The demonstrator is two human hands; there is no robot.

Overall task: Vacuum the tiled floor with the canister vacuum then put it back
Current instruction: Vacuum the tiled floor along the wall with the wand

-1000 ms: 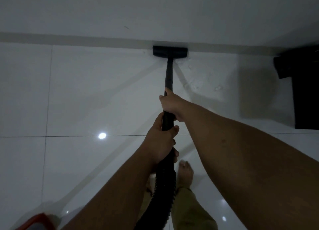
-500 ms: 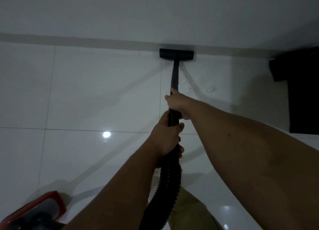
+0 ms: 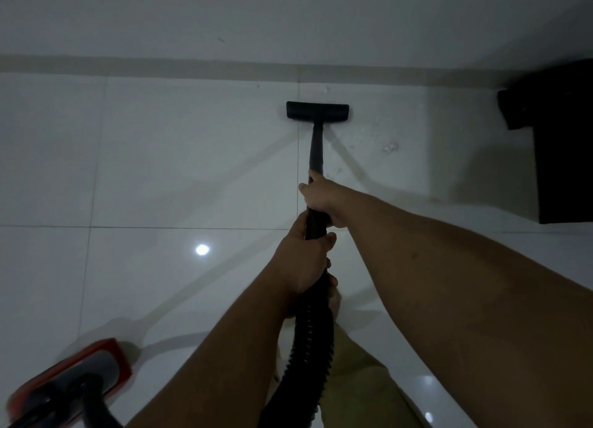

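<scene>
Both hands wrap the wand (image 3: 316,158): right hand (image 3: 321,199) ahead, left hand (image 3: 303,260) behind. Floor head (image 3: 317,110) sits at 12 o'clock, short of the wall; canister (image 3: 69,381), dimly seen, at 8.

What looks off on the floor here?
Only some pale specks and a small crumpled scrap on the tile right of the wand, not yet reached by the floor head. Both hands grip normally; nothing looks damaged.
</scene>
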